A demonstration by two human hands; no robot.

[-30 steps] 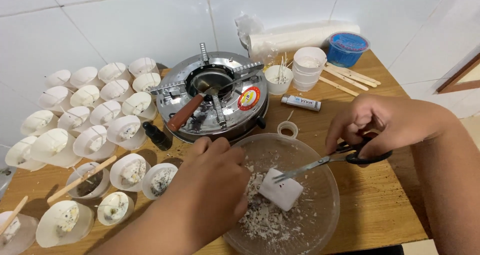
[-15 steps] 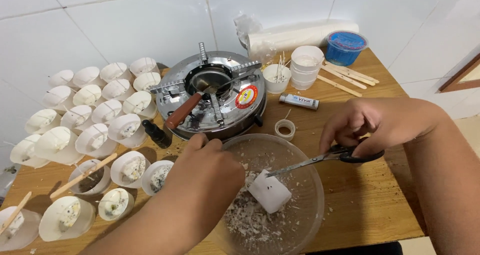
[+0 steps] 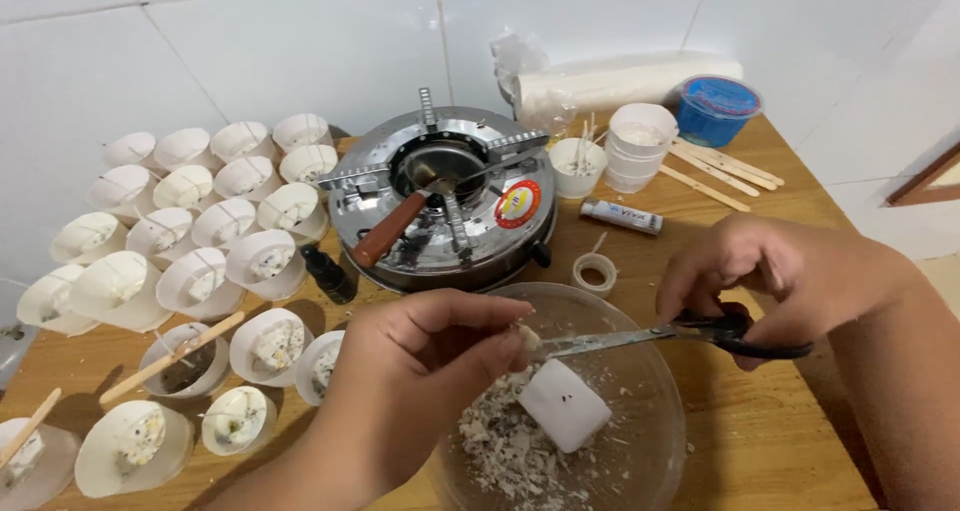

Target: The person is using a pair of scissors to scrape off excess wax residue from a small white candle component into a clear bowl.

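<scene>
Clear bowl (image 3: 655, 441) at 6 o'clock on the wooden surface (image 3: 770, 411), holding a white wax block (image 3: 563, 404) and a heap of shavings (image 3: 495, 441). The block is largely whole, so most of it appears uncut. Left hand (image 3: 420, 371) over the bowl's near rim, fingers pinched on a small pale fragment at the blade tip. Right hand (image 3: 790, 271) at 3 o'clock, clenched through the black handles of the scissors (image 3: 640, 338); blades closed, long axis nearly horizontal, tip toward 9 o'clock, just above the block. At 12 o'clock, a metal stove (image 3: 450, 206) carrying a wooden-handled ladle (image 3: 390, 228). From 7 to 10 o'clock, white paper cups (image 3: 200, 211), many filled. Beyond, wooden sticks (image 3: 715, 171) and a blue tub (image 3: 718, 106).
</scene>
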